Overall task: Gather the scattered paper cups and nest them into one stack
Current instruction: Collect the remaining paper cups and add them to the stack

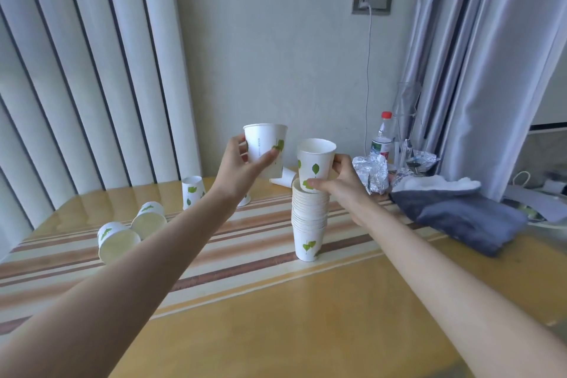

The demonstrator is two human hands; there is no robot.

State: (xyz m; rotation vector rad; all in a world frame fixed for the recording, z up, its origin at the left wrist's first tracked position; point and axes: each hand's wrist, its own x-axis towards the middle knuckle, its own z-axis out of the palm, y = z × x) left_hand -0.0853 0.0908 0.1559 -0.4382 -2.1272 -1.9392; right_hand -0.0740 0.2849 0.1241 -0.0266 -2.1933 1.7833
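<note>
A tall stack of white paper cups with green leaves (308,224) stands upright on the striped table (276,301). My right hand (343,181) grips a cup (316,159) whose base sits in the top of the stack. My left hand (242,169) holds another cup (267,144) upright in the air, left of the stack. Two cups lie on their sides at the left (118,241) (149,219). One cup stands upside down further back (192,192). Another cup lies behind the stack (283,176), partly hidden.
Crumpled foil (371,173), a plastic bottle with a red cap (382,138) and small clutter sit at the back right. A folded grey cloth (460,218) lies at the right edge. Vertical blinds (76,86) hang left; a curtain (478,55) hangs right.
</note>
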